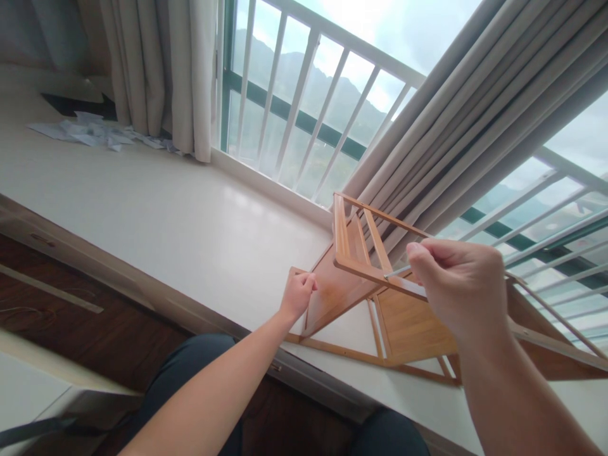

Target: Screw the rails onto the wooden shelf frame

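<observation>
A wooden rack [344, 291] with slats and solid panels lies on its side on the white window ledge. My left hand [298, 296] is closed at its near left edge, fingers curled around the frame there. My right hand [458, 278] makes a fist above the rack's raised slatted end. Out of that fist comes a thin metal rod [398, 272], its tip touching the side rail [363, 269]. Its handle is hidden in my palm, so whether it is a screwdriver or a hex key cannot be made out.
Scraps of white paper [97, 132] lie at the ledge's far left, by a grey curtain [190, 82]. Another curtain [456, 107] hangs behind the rack. White railings [297, 95] stand at the window. My knees are below the ledge's front edge [142, 301].
</observation>
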Tool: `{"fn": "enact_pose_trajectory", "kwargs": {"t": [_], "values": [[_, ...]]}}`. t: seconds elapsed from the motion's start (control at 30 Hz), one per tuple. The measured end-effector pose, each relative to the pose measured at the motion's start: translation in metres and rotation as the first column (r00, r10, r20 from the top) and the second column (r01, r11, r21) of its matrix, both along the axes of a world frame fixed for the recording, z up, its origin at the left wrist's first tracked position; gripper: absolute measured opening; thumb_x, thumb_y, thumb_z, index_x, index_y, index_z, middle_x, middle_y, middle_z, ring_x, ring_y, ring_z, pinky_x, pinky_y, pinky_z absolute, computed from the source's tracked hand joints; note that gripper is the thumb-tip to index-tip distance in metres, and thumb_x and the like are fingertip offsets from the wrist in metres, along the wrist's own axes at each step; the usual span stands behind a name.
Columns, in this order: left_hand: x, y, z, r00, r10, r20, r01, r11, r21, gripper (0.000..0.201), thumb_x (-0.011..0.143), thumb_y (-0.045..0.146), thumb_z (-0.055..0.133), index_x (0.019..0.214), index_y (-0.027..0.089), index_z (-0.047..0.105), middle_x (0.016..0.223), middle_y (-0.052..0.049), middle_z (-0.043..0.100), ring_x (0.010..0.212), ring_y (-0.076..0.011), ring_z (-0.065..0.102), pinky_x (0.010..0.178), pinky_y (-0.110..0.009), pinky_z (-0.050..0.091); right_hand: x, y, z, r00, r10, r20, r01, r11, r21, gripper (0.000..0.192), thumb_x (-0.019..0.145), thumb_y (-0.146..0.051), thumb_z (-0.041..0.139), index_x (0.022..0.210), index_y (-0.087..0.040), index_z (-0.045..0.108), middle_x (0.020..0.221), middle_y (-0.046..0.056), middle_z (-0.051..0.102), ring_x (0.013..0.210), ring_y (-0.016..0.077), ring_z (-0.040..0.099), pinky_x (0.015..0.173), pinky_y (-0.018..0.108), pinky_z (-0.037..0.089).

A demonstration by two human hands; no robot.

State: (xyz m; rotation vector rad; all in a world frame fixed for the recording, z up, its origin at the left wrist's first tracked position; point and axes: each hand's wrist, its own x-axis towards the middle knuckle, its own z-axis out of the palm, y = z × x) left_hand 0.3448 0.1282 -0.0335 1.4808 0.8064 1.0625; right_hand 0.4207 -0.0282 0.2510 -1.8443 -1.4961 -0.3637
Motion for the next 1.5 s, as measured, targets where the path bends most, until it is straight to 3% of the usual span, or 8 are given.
{"fn": "enact_pose_trajectory", "kwargs": {"t": [0.3,0.47,0.67,0.8,0.97,1.13,1.33,1.5], "values": [[-0.002,0.0,0.003,1.0,0.015,0.005,-0.015,1.0,0.004,0.046,0.09,0.051,0.044,0.056,0.023,0.055,0.056,-0.001,0.058,0.061,-0.0175,0.057,0.066,-0.032,0.043,0.006,-0.001,-0.006,0.999,0.036,-0.006,-0.036,0.999,-0.033,0.049,0.096,-0.038,0.061,0.051,-0.022,0.048,0.044,-0.004,0.041,0.043,0.0109,0.038,0.045,0.029,0.028],[-0.003,0.0,0.004,1.0,0.014,0.01,-0.014,1.0,0.007,0.046,0.09,0.051,0.044,0.055,0.023,0.055,0.056,-0.001,0.058,0.062,-0.0178,0.058,0.066,-0.032,0.043,0.005,-0.007,0.003,0.999,0.03,0.02,-0.028,0.997,-0.074,0.042,0.096,-0.051,0.066,0.066,-0.021,0.064,0.051,-0.004,0.056,0.047,0.0118,0.048,0.05,0.026,0.035],[-0.002,0.001,0.003,1.0,0.014,0.007,-0.014,1.0,0.009,0.047,0.09,0.053,0.043,0.056,0.023,0.056,0.057,-0.001,0.059,0.062,-0.0179,0.058,0.067,-0.033,0.044,0.002,-0.012,0.01,0.999,0.038,-0.004,-0.038,0.995,-0.089,0.038,0.098,-0.054,0.064,0.078,-0.022,0.067,0.059,-0.003,0.062,0.054,0.0133,0.056,0.056,0.027,0.04],[-0.001,0.0,0.004,1.0,0.009,0.002,-0.009,1.0,0.009,0.047,0.09,0.053,0.042,0.056,0.023,0.055,0.058,-0.001,0.06,0.063,-0.018,0.059,0.067,-0.033,0.044,0.008,-0.012,0.009,0.995,0.1,-0.008,-0.1,0.989,-0.108,0.034,0.096,-0.053,0.068,0.083,-0.022,0.071,0.062,-0.002,0.068,0.055,0.0142,0.062,0.057,0.026,0.046],[-0.002,0.0,0.004,1.0,0.008,-0.001,-0.008,1.0,0.011,0.045,0.09,0.051,0.043,0.056,0.023,0.055,0.059,-0.001,0.061,0.064,-0.0181,0.059,0.069,-0.033,0.045,0.014,-0.012,0.012,0.986,0.168,-0.016,-0.168,0.986,-0.008,0.024,0.095,-0.045,0.074,0.085,-0.023,0.074,0.061,-0.003,0.068,0.053,0.0113,0.063,0.051,0.02,0.048],[-0.002,0.0,0.003,1.0,0.008,0.002,-0.008,1.0,0.009,0.045,0.09,0.05,0.043,0.057,0.023,0.056,0.06,-0.001,0.061,0.064,-0.0182,0.06,0.068,-0.033,0.045,0.025,-0.011,0.012,0.957,0.289,0.027,-0.29,0.957,0.009,0.011,0.1,-0.033,0.069,0.098,-0.026,0.077,0.072,-0.003,0.074,0.064,0.013,0.071,0.062,0.022,0.056],[0.0,0.001,0.0,1.0,0.007,0.005,-0.007,1.0,0.015,0.045,0.091,0.051,0.043,0.058,0.023,0.057,0.06,-0.001,0.062,0.063,-0.018,0.06,0.067,-0.033,0.045,0.038,-0.01,0.004,0.91,0.399,0.11,-0.391,0.916,-0.09,0.018,0.105,-0.024,0.059,0.105,-0.031,0.076,0.088,-0.004,0.078,0.078,0.0152,0.075,0.074,0.027,0.057],[0.001,0.002,-0.003,1.0,0.006,0.007,-0.006,1.0,0.016,0.045,0.091,0.05,0.043,0.058,0.023,0.057,0.06,-0.001,0.062,0.063,-0.018,0.06,0.068,-0.033,0.046,0.035,-0.008,0.001,0.885,0.42,0.2,-0.417,0.907,-0.056,0.021,0.104,-0.018,0.06,0.107,-0.032,0.074,0.093,-0.003,0.079,0.08,0.0152,0.075,0.075,0.027,0.057]]}}
